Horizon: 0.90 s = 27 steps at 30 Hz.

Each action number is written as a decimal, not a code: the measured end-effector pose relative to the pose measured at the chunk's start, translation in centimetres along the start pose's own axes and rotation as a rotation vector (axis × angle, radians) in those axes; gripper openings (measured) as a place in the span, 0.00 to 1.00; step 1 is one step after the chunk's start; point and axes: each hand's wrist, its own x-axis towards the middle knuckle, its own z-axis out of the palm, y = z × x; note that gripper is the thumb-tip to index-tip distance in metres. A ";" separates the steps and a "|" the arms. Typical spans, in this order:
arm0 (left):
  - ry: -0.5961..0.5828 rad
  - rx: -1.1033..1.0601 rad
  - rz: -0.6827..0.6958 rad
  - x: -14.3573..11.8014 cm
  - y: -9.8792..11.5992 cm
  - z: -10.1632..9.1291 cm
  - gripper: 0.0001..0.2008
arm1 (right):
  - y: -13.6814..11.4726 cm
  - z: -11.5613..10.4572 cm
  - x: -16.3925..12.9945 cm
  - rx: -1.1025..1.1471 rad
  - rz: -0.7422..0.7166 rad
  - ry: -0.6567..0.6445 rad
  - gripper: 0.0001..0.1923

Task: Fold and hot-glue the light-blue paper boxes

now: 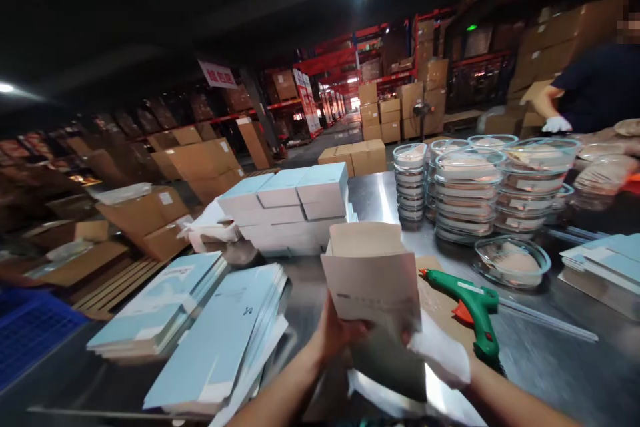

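your left hand (337,333) is bare and closed around the lower left edge of a half-folded carton (373,280), thumb pressed over its front panel. your right hand (440,353), in a white glove, pinches the same carton from the lower right, fingers curled under it. the carton sits between both hands, held up just above the steel surface (550,353) near its front edge, open top facing away from you, white and grey with a small line of print on the front.

just right of the carton a green glue gun (473,310) with an orange trigger lies on the surface, resting partly on a brown sheet of card (440,300). beyond it a single glass bowl (513,260) stands alone, and behind that rise stacks of glass containers (470,187) with wrapped lids. to your left lie two piles of flat light-blue carton blanks (210,327), fanned out and overlapping. farther back, near the middle, finished light-blue boxes (295,203) are stacked in rows. more flat blue blanks (605,260) lie at the right edge.

at the far right another person's gloved hand (556,124) reaches down toward the surface, well apart from your own. brown cardboard boxes (165,213) sit on the floor to the left, beside a blue crate (30,327).
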 end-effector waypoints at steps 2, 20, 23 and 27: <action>0.120 0.118 0.132 0.6 -1.0 1.1 0.62 | -0.9 0.6 0.2 0.020 -0.022 -0.012 0.50; 0.354 0.510 0.640 -4.0 -1.4 -1.9 0.46 | -4.4 2.7 2.3 -0.295 -0.198 0.419 0.16; 0.321 0.594 0.753 -4.8 -1.3 -1.6 0.46 | -3.8 3.1 2.1 -0.274 -0.171 0.475 0.19; 0.305 0.634 0.832 -5.0 -0.5 -1.2 0.47 | -3.3 3.6 1.4 -0.199 -0.203 0.516 0.31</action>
